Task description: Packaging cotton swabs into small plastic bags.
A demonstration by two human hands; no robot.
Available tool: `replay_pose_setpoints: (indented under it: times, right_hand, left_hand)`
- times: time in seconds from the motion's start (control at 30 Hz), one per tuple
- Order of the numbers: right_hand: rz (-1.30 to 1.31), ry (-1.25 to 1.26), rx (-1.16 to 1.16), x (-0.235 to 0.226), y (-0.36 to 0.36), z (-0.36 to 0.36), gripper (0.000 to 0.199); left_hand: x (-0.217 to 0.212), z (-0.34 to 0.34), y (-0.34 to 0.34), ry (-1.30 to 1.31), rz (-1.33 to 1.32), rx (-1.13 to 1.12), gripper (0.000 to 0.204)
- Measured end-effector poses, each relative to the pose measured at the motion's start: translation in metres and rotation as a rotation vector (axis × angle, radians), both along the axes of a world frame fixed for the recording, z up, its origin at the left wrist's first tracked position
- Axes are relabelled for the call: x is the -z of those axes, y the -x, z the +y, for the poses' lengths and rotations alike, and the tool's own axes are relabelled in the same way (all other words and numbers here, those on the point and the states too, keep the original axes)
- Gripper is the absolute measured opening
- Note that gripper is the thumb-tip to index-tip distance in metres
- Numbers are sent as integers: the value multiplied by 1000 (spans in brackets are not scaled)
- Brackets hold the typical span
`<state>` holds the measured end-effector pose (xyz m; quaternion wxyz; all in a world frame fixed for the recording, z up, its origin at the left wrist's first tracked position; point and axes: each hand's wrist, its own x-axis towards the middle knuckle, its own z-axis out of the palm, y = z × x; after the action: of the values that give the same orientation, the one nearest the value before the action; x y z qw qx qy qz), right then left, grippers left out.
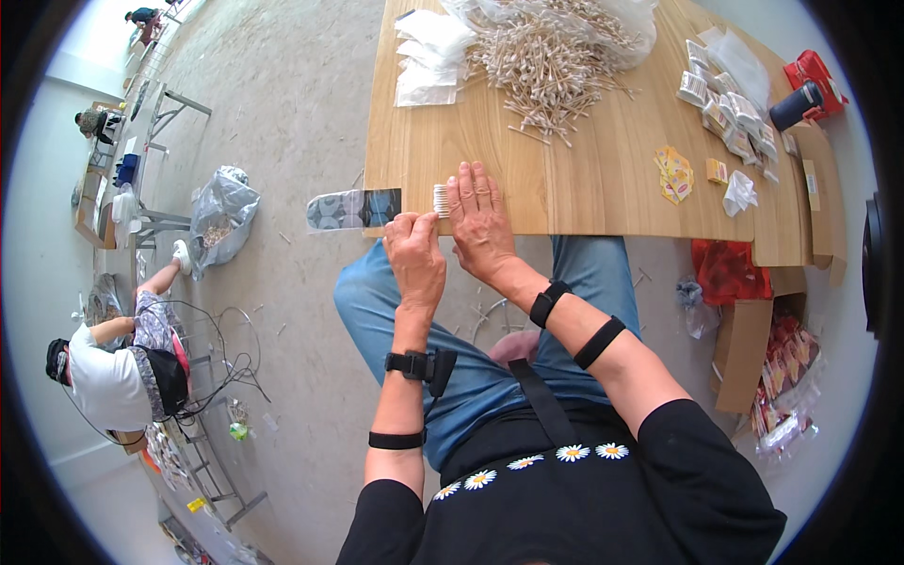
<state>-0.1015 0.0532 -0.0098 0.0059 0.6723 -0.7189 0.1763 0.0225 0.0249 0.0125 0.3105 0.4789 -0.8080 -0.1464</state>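
A small row of cotton swabs [440,200] lies on the wooden table [414,141] near its front edge. My right hand [482,221] rests flat beside the row, its fingers stretched out and pointing away from me. On the other side, my left hand [414,256] is closed, with thumb and forefinger pinched at the near end of the swabs. What those fingers hold, if anything, is hidden. Left of that hand, a flat grey-and-black glossy piece [353,209] juts past the table's left edge. Farther back lies a big heap of loose cotton swabs [556,71], partly on clear plastic.
Clear plastic bags [433,56] lie left of the heap. At right are packed swab bundles [734,108], yellow cards [674,174], a small yellow box [717,170] and a dark bottle [796,105]. A cardboard box [744,353] stands below. Another person [118,372] sits at left.
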Motion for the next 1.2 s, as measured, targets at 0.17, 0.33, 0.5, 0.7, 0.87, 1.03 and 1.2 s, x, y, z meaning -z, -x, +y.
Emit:
replay_pose_setpoints:
  times: [0.17,0.33,0.5,0.7,0.87,1.03,1.2]
  right_hand:
    - [12,9,1,1,0,0,72]
    - [-1,48,-4,6,1,-1,85]
    - [12,52,-2,8,0,-2,87]
    - [5,55,1,9,0,-1,89]
    - [9,50,4,10,-1,-2,89]
    - [12,39,5,10,-1,-2,90]
    - [3,46,5,10,-1,-2,90]
  left_hand:
    - [-1,3,0,-11,-12,-15,12]
    - [-1,-5,2,-12,19,-21,14]
    - [0,-7,3,-15,-1,-14,13]
    - [2,-7,1,-8,-3,-4,10]
    - [-1,-9,4,-25,11,-15,11]
    - [0,-13,6,-43,8,-14,14]
    - [0,-14,7,-35,12,-16,13]
